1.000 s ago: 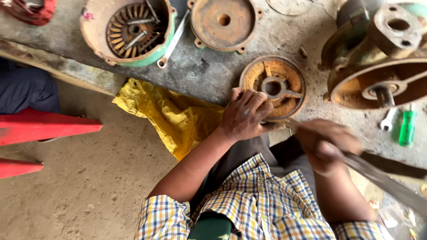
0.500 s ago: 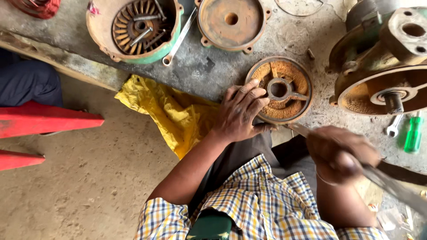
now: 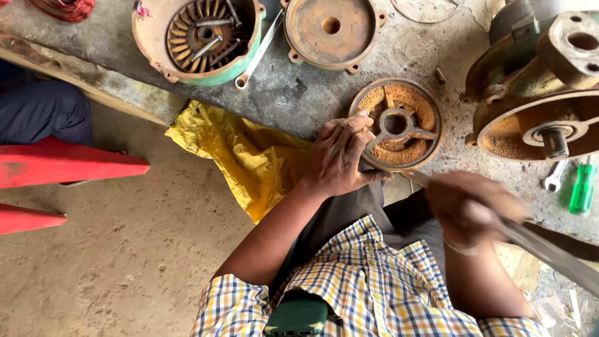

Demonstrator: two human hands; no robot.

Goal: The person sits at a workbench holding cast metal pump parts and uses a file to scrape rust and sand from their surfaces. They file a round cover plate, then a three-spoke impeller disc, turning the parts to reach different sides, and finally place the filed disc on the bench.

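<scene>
The left hand point(image 3: 342, 156) lies flat, fingers spread, pinning the rusty round cover point(image 3: 395, 123) at the bench edge point(image 3: 293, 100), while the right hand point(image 3: 471, 209), fingers closed round a long flat blade point(image 3: 536, 243), angles its tip toward the cover's near rim.

Two hands show, the left hand point(image 3: 340, 156) and the right hand point(image 3: 471, 209). The bench point(image 3: 299, 93) carries three round rusty parts: one finned housing point(image 3: 199, 40) upper left, one flat cover plate point(image 3: 331, 28) top centre, one ring-shaped cover point(image 3: 396, 125) at centre. One pump body point(image 3: 543, 87) sits right. There are two wrenches point(image 3: 259, 50) point(image 3: 554, 178), one green-handled screwdriver point(image 3: 583, 187), one yellow bag point(image 3: 243, 153), one long metal blade point(image 3: 536, 240).
</scene>
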